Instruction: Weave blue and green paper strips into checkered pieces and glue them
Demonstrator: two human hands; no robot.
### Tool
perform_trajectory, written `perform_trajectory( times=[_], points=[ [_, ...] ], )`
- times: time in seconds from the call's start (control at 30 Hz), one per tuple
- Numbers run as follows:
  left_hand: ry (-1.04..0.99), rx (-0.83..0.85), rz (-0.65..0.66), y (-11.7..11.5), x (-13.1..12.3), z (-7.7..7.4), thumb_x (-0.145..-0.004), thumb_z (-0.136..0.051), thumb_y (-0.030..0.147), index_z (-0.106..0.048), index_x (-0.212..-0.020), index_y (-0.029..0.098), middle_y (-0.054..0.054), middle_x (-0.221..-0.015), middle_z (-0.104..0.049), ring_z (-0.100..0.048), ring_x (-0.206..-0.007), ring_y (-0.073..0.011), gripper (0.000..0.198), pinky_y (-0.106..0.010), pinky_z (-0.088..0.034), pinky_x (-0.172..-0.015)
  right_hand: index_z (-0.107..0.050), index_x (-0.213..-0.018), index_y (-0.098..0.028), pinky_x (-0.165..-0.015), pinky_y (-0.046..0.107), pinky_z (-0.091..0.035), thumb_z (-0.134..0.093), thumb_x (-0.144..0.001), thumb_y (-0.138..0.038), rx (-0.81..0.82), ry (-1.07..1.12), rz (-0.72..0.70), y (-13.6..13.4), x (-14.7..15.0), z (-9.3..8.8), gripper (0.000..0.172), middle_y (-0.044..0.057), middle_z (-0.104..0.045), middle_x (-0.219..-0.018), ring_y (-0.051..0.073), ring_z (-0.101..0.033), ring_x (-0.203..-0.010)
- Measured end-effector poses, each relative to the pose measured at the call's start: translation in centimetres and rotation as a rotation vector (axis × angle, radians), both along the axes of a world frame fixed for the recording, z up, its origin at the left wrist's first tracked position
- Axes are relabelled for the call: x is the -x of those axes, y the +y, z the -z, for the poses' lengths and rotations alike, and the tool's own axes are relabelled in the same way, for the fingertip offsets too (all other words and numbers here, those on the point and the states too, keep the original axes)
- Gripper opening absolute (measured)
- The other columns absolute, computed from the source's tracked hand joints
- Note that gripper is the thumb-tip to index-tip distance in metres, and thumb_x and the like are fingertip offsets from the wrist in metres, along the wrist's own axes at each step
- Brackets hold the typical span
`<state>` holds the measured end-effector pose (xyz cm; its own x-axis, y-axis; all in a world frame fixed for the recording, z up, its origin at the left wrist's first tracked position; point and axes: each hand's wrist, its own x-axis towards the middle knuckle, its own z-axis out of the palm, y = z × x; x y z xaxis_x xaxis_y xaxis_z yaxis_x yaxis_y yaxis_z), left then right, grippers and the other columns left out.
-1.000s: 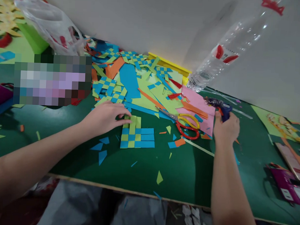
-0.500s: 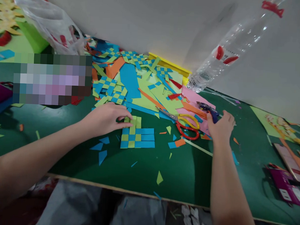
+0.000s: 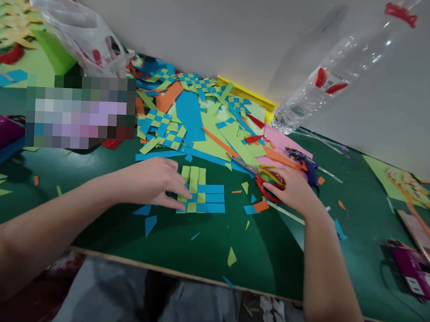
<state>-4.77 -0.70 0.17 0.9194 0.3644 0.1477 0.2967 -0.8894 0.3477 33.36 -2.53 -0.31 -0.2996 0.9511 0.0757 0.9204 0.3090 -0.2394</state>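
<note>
A small weave of blue and light-green paper strips (image 3: 201, 198) lies flat on the green table, its loose ends pointing up and to the right. My left hand (image 3: 157, 182) rests on its left part, thumb and fingers apart, covering some of the squares. To the right, my right hand (image 3: 292, 188) has its fingers around the handles of a pair of scissors (image 3: 252, 169) with one red and one yellow handle. The blades point up and left and lie on the paper pile. A dark blue object (image 3: 309, 171) lies just beyond the right hand.
Woven pieces (image 3: 159, 123) and cut sheets are heaped behind, by a yellow tray (image 3: 244, 92). A clear plastic bottle (image 3: 328, 85) leans at the wall. Left are a plastic bag (image 3: 78, 31) and a purple object (image 3: 4, 135); right, a phone (image 3: 413, 231) and purple device (image 3: 413, 271).
My right hand has moved left from the dark blue object and closed on the scissors' handles. My left hand has let go of the green strip's upper end and come down onto the weave.
</note>
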Motion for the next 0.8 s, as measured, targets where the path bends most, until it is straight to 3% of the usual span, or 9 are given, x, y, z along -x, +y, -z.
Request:
perform_trajectory(
  times=[0.2, 0.57, 0.8],
  points=[
    [-0.017, -0.153, 0.021, 0.3, -0.1, 0.5, -0.088, -0.061, 0.046, -0.072, -0.091, 0.023, 0.000, -0.073, -0.072, -0.060, -0.060, -0.0122, 0.026, -0.031, -0.038, -0.067, -0.060, -0.119, -0.021, -0.095, 0.050, -0.047, -0.057, -0.087, -0.047, 0.023, 0.016, -0.007, 0.4, -0.4, 0.5, 0.041, 0.012, -0.063, -0.121, 0.030, -0.058, -0.114],
    [0.067, -0.157, 0.000, -0.1, -0.2, 0.3, -0.085, -0.063, 0.050, -0.072, -0.083, 0.024, 0.002, -0.066, -0.070, -0.057, -0.058, -0.0136, 0.028, -0.032, -0.037, -0.068, -0.050, -0.119, -0.021, -0.090, 0.045, -0.050, -0.060, -0.085, -0.046, -0.153, 0.268, 0.100, 0.1, 0.3, -0.3, 0.043, 0.014, -0.057, -0.123, 0.028, -0.058, -0.110],
    [0.026, -0.188, 0.028, 0.0, -0.3, 0.7, -0.089, -0.060, 0.042, -0.072, -0.089, 0.022, 0.001, -0.070, -0.071, -0.059, -0.059, -0.0133, 0.023, -0.031, -0.037, -0.067, -0.050, -0.122, -0.023, -0.092, 0.045, -0.052, -0.061, -0.085, -0.043, -0.050, 0.263, -0.022, -0.9, 2.2, -0.5, 0.044, 0.011, -0.060, -0.124, 0.028, -0.061, -0.112]
  ],
)
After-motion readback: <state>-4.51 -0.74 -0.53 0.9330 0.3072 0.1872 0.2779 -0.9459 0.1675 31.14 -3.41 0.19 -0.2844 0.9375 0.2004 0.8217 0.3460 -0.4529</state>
